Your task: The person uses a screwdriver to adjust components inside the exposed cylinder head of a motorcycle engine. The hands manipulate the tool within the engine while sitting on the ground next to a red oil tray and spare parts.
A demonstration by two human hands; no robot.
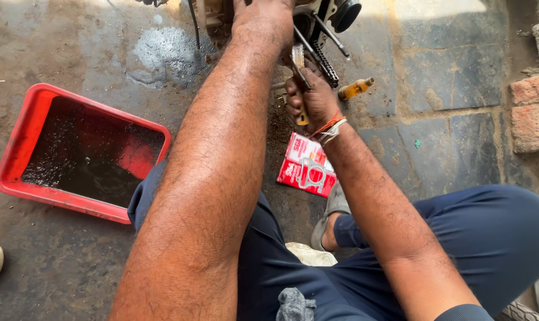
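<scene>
closest to the camera, at the bottom edge, a grey rag [294, 306] lies on the lap of the person's dark blue trousers [495, 238], and beside the bent knee a foot in a grey sandal [332, 220] rests on the stained concrete floor [73, 267]. to the left sits a red plastic tray [26, 128] holding dark, oily liquid. between the two forearms, a red and white printed packet [308, 166] lies flat on the ground, just below the right wrist, which wears orange and white threads [332, 128]. further on, the right hand [314, 101] is closed in a fist around a yellow-handled tool [300, 83], its shaft pointing up toward the engine parts. near it, to the right, a small amber bottle [355, 89] lies on its side on the stone slab. farthest away, at the top edge, the left hand [263, 15] reaches onto the engine assembly [326, 24], beside a black chain [326, 62]; its fingers are cut off by the frame, so i cannot tell how its grip stands. rough bricks [533, 107] line the right edge.
</scene>
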